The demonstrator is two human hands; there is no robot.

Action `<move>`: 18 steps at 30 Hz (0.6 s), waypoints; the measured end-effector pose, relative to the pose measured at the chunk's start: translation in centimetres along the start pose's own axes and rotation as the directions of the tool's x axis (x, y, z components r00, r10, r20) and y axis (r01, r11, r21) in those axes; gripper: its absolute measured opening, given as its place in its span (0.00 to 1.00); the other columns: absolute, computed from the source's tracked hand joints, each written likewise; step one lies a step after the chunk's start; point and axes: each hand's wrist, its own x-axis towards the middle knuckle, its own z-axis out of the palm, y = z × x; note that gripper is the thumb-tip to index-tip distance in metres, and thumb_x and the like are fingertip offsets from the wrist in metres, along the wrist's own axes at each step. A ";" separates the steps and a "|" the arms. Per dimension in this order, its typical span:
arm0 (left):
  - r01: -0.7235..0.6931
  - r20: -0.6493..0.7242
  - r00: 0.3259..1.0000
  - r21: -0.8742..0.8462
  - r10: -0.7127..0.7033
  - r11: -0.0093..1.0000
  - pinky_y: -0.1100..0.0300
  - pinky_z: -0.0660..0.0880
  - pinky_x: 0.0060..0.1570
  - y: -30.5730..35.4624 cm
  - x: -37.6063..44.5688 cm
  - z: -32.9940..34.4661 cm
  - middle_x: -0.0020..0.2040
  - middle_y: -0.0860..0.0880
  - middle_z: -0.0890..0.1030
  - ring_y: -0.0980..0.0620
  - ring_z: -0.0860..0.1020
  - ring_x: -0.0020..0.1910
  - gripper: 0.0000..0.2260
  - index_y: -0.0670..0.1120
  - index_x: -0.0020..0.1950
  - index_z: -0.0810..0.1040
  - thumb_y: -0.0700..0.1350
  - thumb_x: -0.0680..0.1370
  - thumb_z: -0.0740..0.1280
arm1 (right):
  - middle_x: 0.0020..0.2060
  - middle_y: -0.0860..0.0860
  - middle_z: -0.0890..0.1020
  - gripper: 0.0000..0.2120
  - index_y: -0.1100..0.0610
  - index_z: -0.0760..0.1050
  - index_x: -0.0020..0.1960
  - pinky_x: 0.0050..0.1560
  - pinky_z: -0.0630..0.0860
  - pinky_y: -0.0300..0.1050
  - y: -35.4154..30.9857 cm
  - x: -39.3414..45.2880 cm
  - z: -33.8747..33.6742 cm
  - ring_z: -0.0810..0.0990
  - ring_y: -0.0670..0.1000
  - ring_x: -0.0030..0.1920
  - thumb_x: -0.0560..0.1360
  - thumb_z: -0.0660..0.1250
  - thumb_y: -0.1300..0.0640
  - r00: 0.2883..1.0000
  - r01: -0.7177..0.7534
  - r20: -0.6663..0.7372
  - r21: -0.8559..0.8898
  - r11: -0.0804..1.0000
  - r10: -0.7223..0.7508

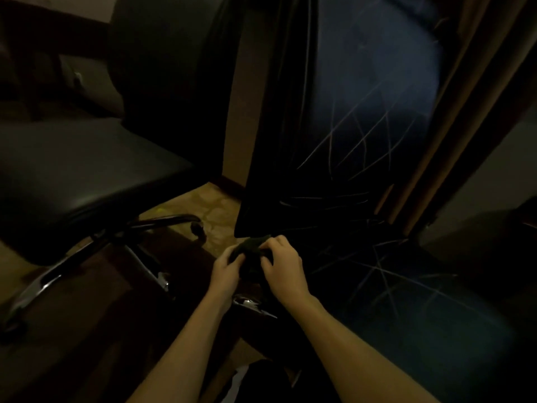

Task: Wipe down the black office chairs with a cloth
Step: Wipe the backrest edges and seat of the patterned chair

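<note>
Light: the room is showing very dim, so fine detail is getting lost in shadow.
Left hand: the left hand (228,267) is reaching forward, its fingers curling onto the left side of a small, dark, crumpled cloth (252,248) and pinching it.
Right hand: the right hand (283,264) is lying beside the left one, its fingers bending over the right side of the same cloth and gripping it.
Cloth: it is sitting bunched between the two hands, just in front of the lower left corner of the nearer chair's backrest; whether it is touching that chair, I cannot tell.
Nearer chair: a black, smooth-skinned office chair with pale scratch lines (363,146) is filling the right half of the view, its backrest rising and its seat spreading below to the right.
Second chair: another black padded office chair with a shiny chrome star base (87,170) is standing to the left, well apart from the hands, its castor resting on the floor.
Floor: a patterned yellowish carpet (215,207) is showing between the two chairs.
</note>
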 end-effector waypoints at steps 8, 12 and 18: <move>0.050 -0.030 0.998 -0.040 -0.051 0.998 0.61 0.76 0.41 -0.9 5.4 -0.1 0.56 0.45 0.80 0.52 0.80 0.49 0.08 0.49 0.60 0.76 0.41 0.82 0.62 | 0.55 0.49 0.72 0.10 0.57 0.75 0.59 0.50 0.77 0.47 0.9 4.4 1.6 0.77 0.52 0.49 0.79 0.61 0.60 1.000 -0.009 0.021 -0.169 0.986 0.013; 0.019 -0.186 0.982 0.036 -0.012 0.999 0.65 0.74 0.39 -1.7 6.4 1.4 0.57 0.46 0.78 0.52 0.78 0.49 0.13 0.46 0.65 0.74 0.41 0.81 0.65 | 0.58 0.52 0.72 0.13 0.58 0.73 0.63 0.52 0.77 0.49 1.7 5.0 2.2 0.77 0.54 0.53 0.80 0.62 0.56 0.999 0.007 0.033 -0.283 0.959 0.003; -0.060 -0.318 0.940 0.213 0.128 0.975 0.75 0.67 0.39 -3.0 4.9 2.7 0.56 0.46 0.81 0.55 0.75 0.51 0.11 0.44 0.63 0.79 0.42 0.81 0.64 | 0.60 0.54 0.74 0.15 0.56 0.74 0.63 0.57 0.73 0.49 2.0 4.7 2.6 0.73 0.55 0.59 0.80 0.61 0.50 0.998 0.064 0.030 -0.437 0.897 -0.057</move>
